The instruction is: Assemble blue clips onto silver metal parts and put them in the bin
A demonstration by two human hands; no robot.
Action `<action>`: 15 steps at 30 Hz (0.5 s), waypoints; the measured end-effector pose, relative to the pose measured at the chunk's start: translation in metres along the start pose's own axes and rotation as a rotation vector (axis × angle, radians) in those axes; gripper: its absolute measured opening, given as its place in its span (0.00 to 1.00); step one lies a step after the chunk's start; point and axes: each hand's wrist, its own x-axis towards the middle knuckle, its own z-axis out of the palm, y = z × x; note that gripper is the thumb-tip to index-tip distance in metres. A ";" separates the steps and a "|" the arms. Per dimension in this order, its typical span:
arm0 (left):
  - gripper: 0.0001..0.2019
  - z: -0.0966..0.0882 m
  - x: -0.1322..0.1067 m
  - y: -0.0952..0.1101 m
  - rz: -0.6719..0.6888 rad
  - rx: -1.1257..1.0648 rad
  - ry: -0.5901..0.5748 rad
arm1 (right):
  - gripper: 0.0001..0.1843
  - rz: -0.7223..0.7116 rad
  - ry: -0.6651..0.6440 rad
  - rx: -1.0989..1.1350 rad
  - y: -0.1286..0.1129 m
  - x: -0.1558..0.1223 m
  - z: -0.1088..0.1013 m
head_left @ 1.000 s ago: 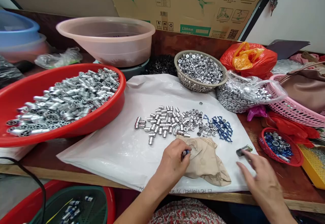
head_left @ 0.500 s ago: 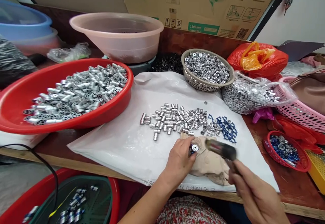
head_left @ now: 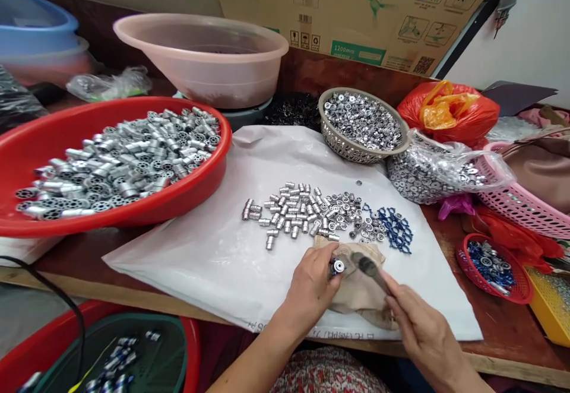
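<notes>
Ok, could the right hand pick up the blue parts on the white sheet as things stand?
Probably not without freeing itself: the right hand holds a blurred, hammer-like tool. Otherwise the way looks free: the blue parts lie uncovered beyond the beige cloth.

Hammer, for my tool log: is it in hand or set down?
In hand: the right hand grips the hammer, its blurred head over the tan cloth.
</notes>
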 end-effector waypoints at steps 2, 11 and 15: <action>0.24 -0.002 -0.001 0.000 -0.003 0.006 -0.002 | 0.25 0.138 0.033 -0.123 0.022 -0.020 0.001; 0.19 -0.008 -0.002 0.005 0.062 0.119 -0.024 | 0.17 0.288 0.088 -0.438 0.068 -0.006 -0.010; 0.12 -0.073 -0.057 -0.020 0.010 0.438 0.069 | 0.15 0.299 -0.038 -0.530 0.076 0.048 -0.009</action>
